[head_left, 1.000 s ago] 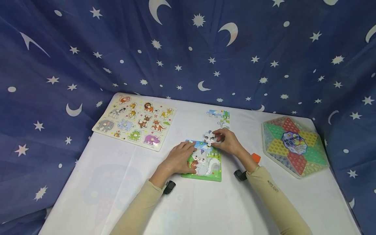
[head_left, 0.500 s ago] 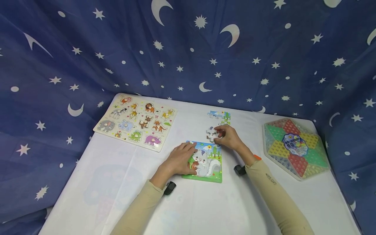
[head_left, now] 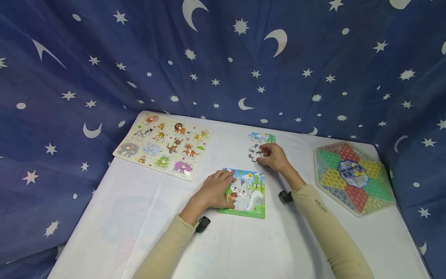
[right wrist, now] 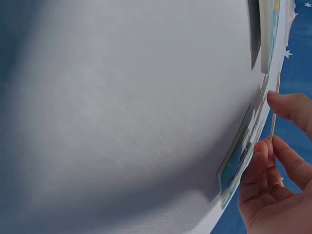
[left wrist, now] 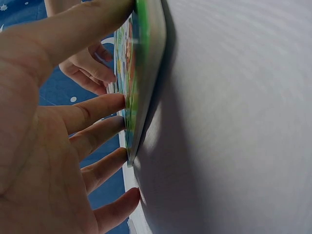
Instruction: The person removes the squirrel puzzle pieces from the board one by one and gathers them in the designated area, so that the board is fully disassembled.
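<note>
My right hand (head_left: 275,158) pinches a jigsaw piece (head_left: 255,153) showing a grey and white animal face, just beyond the far edge of the squirrel puzzle board (head_left: 258,214). In the right wrist view the piece (right wrist: 273,125) appears edge-on between thumb and fingers. My left hand (head_left: 216,190) rests on the left side of the board with its fingers spread. From the left wrist view, straight fingertips touch the board (left wrist: 152,58) and the thumb reaches over its near edge. A few joined pieces (head_left: 258,137) lie behind the right hand, partly hidden by it.
To the left lies a wooden animal peg puzzle (head_left: 189,179). A six-sided Chinese checkers box (head_left: 353,174) with coloured triangles sits at the right. A blue curtain (head_left: 223,58) with stars and moons hangs behind the white table (head_left: 244,248).
My right hand has moved away from the board toward the back with the animal-face piece. An orange piece by the right wrist is now hidden behind the sleeve. The left hand stays put.
</note>
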A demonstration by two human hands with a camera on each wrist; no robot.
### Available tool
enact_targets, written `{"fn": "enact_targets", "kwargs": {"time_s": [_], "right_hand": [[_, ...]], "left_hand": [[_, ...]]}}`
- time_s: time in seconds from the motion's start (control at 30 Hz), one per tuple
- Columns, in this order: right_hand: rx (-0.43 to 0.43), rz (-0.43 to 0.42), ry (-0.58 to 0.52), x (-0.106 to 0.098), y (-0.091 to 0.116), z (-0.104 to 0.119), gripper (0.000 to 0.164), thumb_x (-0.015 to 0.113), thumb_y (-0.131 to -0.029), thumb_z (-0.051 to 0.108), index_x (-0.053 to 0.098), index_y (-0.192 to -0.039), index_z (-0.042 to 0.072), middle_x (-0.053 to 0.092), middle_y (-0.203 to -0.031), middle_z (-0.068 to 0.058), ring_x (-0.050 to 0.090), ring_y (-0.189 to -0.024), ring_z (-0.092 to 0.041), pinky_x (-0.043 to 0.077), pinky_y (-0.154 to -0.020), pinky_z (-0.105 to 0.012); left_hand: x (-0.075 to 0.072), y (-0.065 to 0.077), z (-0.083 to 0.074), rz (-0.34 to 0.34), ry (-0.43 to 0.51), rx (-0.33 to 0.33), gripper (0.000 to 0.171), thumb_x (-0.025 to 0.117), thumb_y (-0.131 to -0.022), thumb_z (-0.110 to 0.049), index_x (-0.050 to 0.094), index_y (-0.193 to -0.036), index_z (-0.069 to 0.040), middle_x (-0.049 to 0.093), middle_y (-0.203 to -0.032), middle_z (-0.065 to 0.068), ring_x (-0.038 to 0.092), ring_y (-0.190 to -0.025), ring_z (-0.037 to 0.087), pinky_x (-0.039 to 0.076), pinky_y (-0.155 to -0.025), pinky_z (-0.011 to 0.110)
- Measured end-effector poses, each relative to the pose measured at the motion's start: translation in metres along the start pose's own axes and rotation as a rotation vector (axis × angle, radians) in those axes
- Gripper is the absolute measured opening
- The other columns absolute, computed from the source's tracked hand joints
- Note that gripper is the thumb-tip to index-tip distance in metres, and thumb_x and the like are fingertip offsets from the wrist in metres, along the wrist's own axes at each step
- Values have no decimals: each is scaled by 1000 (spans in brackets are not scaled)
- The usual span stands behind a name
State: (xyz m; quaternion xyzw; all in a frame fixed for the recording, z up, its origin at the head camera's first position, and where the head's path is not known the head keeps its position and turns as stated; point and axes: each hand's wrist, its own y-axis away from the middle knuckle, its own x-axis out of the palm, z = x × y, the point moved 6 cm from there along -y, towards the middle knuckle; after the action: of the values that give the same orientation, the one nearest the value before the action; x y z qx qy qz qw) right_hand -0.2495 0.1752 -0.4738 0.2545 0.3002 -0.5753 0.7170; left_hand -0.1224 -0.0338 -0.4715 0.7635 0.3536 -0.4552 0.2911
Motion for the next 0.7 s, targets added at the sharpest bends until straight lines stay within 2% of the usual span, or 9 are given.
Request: {"fn": "enact_targets", "kwargs": {"time_s": [0.37,0.7], "right_hand": [[42,19,31,-5,-15,-2,45,82,-77,5,67,-116,-8,62,-94,-17,58,-85,-28,47,-72,-36],[67,51,49,-1,-21,-2,44,82,-78,6,66,-118,-8,62,-95,-16,56,-87,-28,46,-73,-35]], "left_hand": [[-1,-1,1,0,6,-2,88,83,-73,-50,49,-143,-10,32,-158,8,28,-143,29,29,-113,50],[0,0,1,7,12,-13,88,84,-73,-50,49,-143,-10,31,-158,7,27,-144,29,29,-114,49]]}}
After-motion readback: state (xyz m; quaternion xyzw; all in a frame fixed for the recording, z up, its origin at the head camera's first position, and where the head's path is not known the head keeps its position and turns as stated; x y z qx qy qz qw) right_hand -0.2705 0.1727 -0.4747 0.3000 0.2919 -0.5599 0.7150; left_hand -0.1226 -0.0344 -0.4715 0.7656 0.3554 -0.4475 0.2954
